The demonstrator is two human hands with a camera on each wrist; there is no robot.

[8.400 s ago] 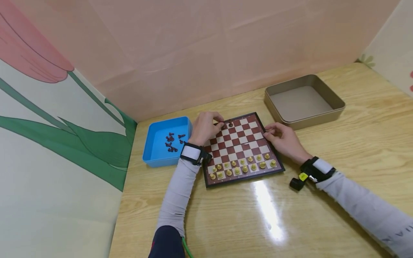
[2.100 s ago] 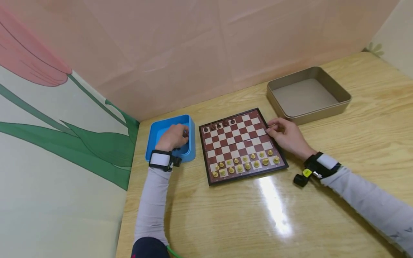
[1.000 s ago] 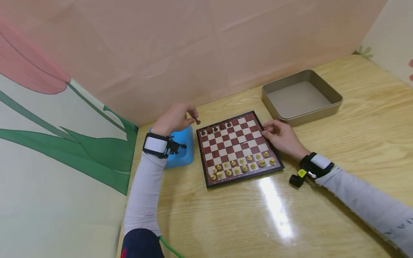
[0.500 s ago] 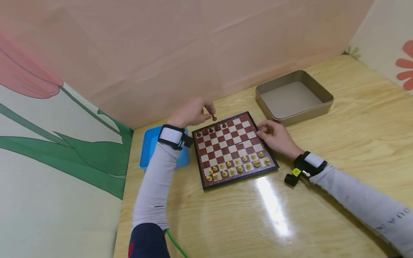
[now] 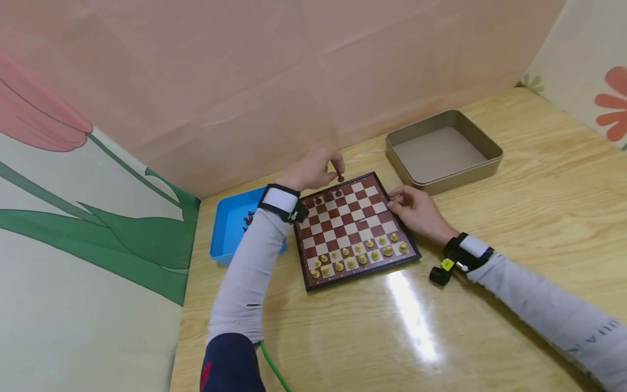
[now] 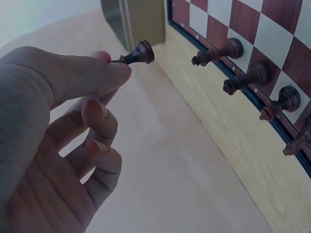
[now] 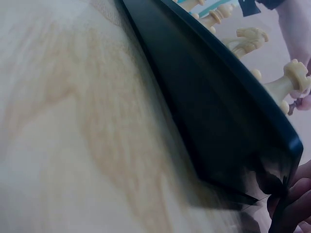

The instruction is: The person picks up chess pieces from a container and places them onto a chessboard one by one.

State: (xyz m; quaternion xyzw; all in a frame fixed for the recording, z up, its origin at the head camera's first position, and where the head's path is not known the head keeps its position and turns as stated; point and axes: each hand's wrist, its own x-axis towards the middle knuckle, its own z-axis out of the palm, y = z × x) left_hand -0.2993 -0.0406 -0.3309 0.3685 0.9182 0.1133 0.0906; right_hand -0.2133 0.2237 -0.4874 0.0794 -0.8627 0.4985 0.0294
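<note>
while the left hand (image 5: 312,170) was down in the blue tray (image 5: 227,231) about two seconds ago, it now holds a dark piece (image 5: 340,178) at the far edge of the board (image 5: 343,220), further right than half a second back. the grip is a pinch: thumb and forefinger meet on the slim end, the base points down toward the board, and the piece is apart from any square. so, as i judge it, this piece has been brought to the right end of the far row of dark pieces (image 5: 338,193) but is not yet part of it.

the light pieces (image 5: 362,258) stand in two rows along the near side. the right hand (image 5: 418,211) has stayed at the board's right edge, fingers bent against it; i cannot tell whether they pinch it or only rest there.

left of the board, the blue tray has a few loose dark pieces (image 5: 248,219) in it, partly behind the left arm. far right sits a tan tray (image 5: 446,149).

all this is on a wood-grain desk (image 5: 352,337) with a streak of glare near the board. a plain pinkish wall (image 5: 245,81) rises behind; a tulip (image 5: 39,103) is painted at the left, a red flower (image 5: 612,103) at the far right.
</note>
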